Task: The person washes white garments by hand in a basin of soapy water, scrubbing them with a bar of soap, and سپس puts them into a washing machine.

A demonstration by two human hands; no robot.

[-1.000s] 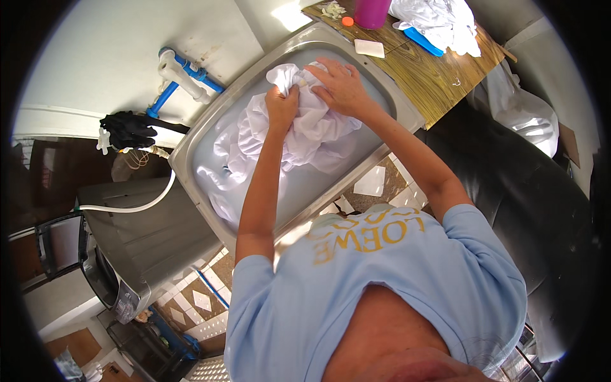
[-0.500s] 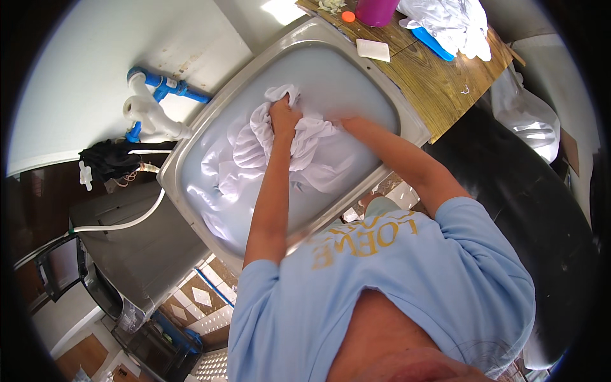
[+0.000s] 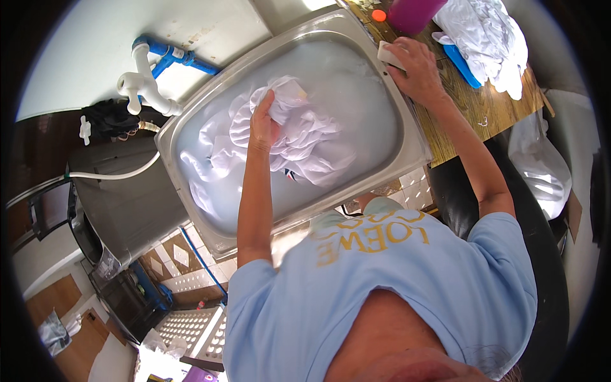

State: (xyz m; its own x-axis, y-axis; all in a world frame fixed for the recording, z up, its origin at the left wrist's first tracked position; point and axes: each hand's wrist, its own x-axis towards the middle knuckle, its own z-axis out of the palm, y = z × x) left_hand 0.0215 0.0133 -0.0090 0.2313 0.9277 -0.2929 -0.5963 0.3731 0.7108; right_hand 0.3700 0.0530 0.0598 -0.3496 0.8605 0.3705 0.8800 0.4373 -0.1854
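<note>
A white garment lies bunched in cloudy water in a pale grey basin, partly sunk. My left hand grips a raised fold of it near the middle of the basin. Out to the right, my right hand is on the wooden counter, with its fingers round a white bar of soap. The bar sits at the counter's edge beside the basin rim; my fingers hide part of it.
On the wooden counter are a purple container, an orange cap, a blue flat object and a heap of white cloth. A white tap on blue pipe juts from the wall at the basin's left.
My right hand has left the wet garment and moved right to the counter, closing on the soap. My left hand still holds the cloth.
</note>
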